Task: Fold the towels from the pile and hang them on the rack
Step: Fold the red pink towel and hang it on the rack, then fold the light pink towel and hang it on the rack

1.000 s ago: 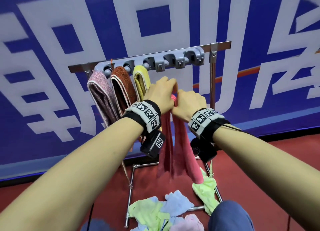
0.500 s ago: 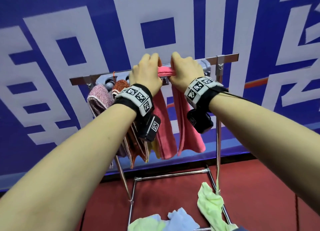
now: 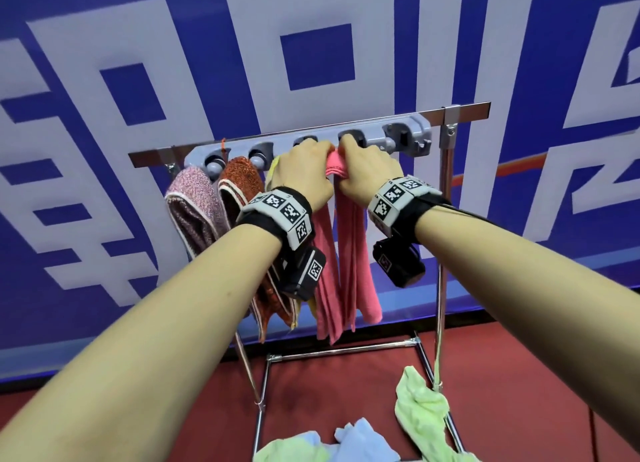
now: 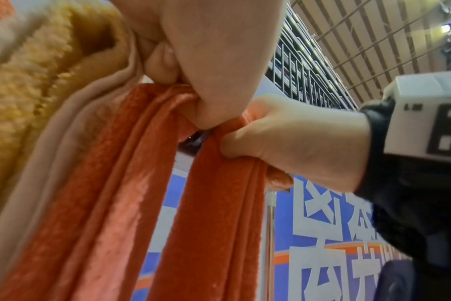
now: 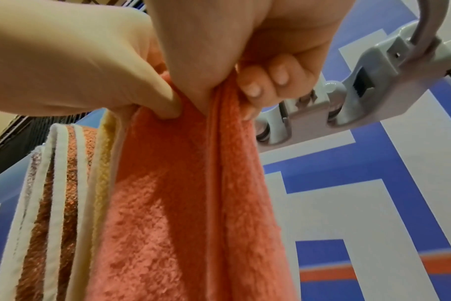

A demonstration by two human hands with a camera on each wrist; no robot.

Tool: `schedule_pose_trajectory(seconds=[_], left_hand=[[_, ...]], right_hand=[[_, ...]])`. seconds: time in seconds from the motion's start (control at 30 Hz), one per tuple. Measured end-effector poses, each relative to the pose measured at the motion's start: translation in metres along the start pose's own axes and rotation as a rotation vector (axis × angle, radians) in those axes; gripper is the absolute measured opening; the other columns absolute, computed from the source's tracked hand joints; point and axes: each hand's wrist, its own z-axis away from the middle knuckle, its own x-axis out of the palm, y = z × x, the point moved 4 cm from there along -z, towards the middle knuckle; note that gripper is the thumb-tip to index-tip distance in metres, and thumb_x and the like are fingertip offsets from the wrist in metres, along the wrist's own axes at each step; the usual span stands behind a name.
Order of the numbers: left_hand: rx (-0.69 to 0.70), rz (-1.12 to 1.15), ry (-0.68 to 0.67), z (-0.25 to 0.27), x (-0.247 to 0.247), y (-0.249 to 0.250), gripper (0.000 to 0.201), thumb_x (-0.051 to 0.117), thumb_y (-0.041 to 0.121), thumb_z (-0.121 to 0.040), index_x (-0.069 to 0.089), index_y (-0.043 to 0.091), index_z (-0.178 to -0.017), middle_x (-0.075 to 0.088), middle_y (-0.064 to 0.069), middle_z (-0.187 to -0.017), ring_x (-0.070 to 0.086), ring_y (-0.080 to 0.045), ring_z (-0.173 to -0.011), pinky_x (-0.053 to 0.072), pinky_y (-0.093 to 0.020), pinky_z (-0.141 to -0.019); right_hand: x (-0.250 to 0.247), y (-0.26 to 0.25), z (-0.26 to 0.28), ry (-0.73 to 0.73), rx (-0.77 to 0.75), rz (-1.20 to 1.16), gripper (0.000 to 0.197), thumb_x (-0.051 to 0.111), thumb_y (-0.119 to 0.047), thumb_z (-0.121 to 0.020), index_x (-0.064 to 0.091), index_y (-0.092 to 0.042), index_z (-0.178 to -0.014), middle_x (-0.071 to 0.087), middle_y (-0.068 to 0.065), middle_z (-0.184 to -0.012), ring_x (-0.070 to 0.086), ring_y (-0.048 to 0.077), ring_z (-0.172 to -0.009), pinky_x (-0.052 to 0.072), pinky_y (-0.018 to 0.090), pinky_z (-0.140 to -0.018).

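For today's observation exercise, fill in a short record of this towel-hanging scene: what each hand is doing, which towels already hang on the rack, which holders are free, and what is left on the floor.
left hand: grips the folded pink towel at its top
right hand: grips the same towel beside the left hand
pink towel: held up at the rack, both halves hanging down
already hung: mauve towel, rust towel, yellow towel
free holders: the holder at the right end
floor: green cloth on the rack's base, light blue cloth nearby

Left hand (image 3: pixel 304 170) and right hand (image 3: pixel 367 174), raised together, fingers curled tight.
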Motion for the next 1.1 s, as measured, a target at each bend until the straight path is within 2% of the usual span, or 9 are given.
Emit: schedule_pose_trajectory(seconds=[0.2, 0.37, 0.43, 0.53, 0.63, 0.73, 0.83, 1.0, 1.1], left_hand=[[-0.129, 0.251, -0.051, 0.007, 0.008, 0.002, 0.049, 0.059, 0.010, -0.078, 0.049, 0.019, -0.125, 0.064, -0.013, -0.114, 0.061, -0.038, -0.106, 0.043, -0.039, -0.079], [-0.153, 0.348, -0.110, 0.037, 0.031, -0.001, 0.080, 0.060, 0.010, -0.078, 0.024, 0.019, -0.148, 0.064, -0.022, -0.113, 0.064, -0.044, -0.098, 0.052, -0.048, -0.083], [-0.203, 0.336, -0.184, 0.053, 0.048, -0.006, 0.068, 0.062, 0.017, -0.081, 0.032, 0.011, -0.142, 0.063, -0.024, -0.117, 0.062, -0.044, -0.104, 0.051, -0.045, -0.087], [-0.234, 0.318, -0.517, 0.091, 0.094, -0.006, 0.041, 0.064, 0.026, -0.085, 0.050, 0.007, -0.119, 0.067, -0.020, -0.111, 0.065, -0.038, -0.103, 0.052, -0.039, -0.084], [-0.164, 0.320, -0.811, 0.146, 0.151, -0.002, 0.045, 0.068, 0.023, -0.083, 0.052, 0.007, -0.123, 0.070, -0.015, -0.110, 0.069, -0.035, -0.096, 0.055, -0.039, -0.082], [-0.109, 0.281, -0.963, 0.206, 0.206, -0.002, 0.037, 0.068, 0.022, -0.087, 0.064, 0.012, -0.123, 0.071, -0.010, -0.115, 0.067, -0.029, -0.103, 0.052, -0.031, -0.085], [-0.146, 0.301, -1.109, 0.263, 0.256, -0.005, 0.026, 0.068, 0.018, -0.088, 0.071, 0.014, -0.113, 0.073, -0.007, -0.111, 0.070, -0.026, -0.097, 0.048, -0.022, -0.071], [-0.225, 0.266, -1.138, 0.331, 0.328, -0.016, 0.012, 0.065, 0.019, -0.084, 0.070, 0.028, -0.089, 0.075, -0.002, -0.104, 0.070, -0.025, -0.093, 0.054, -0.028, -0.081], [-0.254, 0.222, -1.119, 0.363, 0.362, -0.022, 0.016, 0.059, 0.018, -0.084, 0.069, 0.027, -0.091, 0.072, -0.001, -0.104, 0.066, -0.028, -0.099, 0.052, -0.030, -0.084]], right_hand=[[-0.001, -0.006, 0.009, -0.013, -0.010, -0.027, 0.044, 0.054, -0.023, -0.084, 0.041, -0.018, -0.126, 0.063, 0.018, -0.102, 0.061, 0.042, -0.096, 0.041, 0.039, -0.069], [0.019, 0.002, 0.033, -0.059, 0.064, -0.011, 0.054, 0.056, -0.024, -0.081, 0.036, -0.013, -0.130, 0.064, 0.020, -0.102, 0.062, 0.042, -0.095, 0.038, 0.038, -0.067], [0.038, 0.012, 0.048, -0.158, 0.126, -0.033, 0.042, 0.057, -0.028, -0.082, 0.047, -0.013, -0.119, 0.064, 0.018, -0.103, 0.061, 0.040, -0.094, 0.041, 0.037, -0.068], [0.075, 0.028, 0.076, -0.341, 0.220, -0.071, 0.028, 0.059, -0.033, -0.082, 0.063, -0.018, -0.105, 0.065, 0.011, -0.093, 0.058, 0.034, -0.080, 0.045, 0.032, -0.067], [0.127, 0.044, 0.116, -0.522, 0.265, -0.044, 0.029, 0.061, -0.038, -0.082, 0.065, -0.016, -0.101, 0.063, 0.010, -0.089, 0.061, 0.034, -0.081, 0.043, 0.031, -0.064], [0.189, 0.066, 0.166, -0.696, 0.291, 0.004, 0.040, 0.057, -0.041, -0.073, 0.065, -0.012, -0.100, 0.068, 0.017, -0.094, 0.066, 0.035, -0.087, 0.048, 0.032, -0.067], [0.233, 0.095, 0.216, -0.832, 0.368, 0.028, 0.029, 0.058, -0.027, -0.077, 0.068, -0.009, -0.097, 0.072, 0.016, -0.090, 0.070, 0.032, -0.086, 0.056, 0.034, -0.076], [0.303, 0.151, 0.304, -0.904, 0.464, 0.044, 0.029, 0.053, -0.022, -0.084, 0.066, -0.005, -0.104, 0.066, 0.019, -0.110, 0.067, 0.034, -0.098, 0.051, 0.032, -0.082], [0.347, 0.175, 0.352, -0.933, 0.512, 0.031, 0.035, 0.051, -0.020, -0.090, 0.062, -0.006, -0.121, 0.060, 0.017, -0.128, 0.059, 0.034, -0.112, 0.046, 0.033, -0.090]])
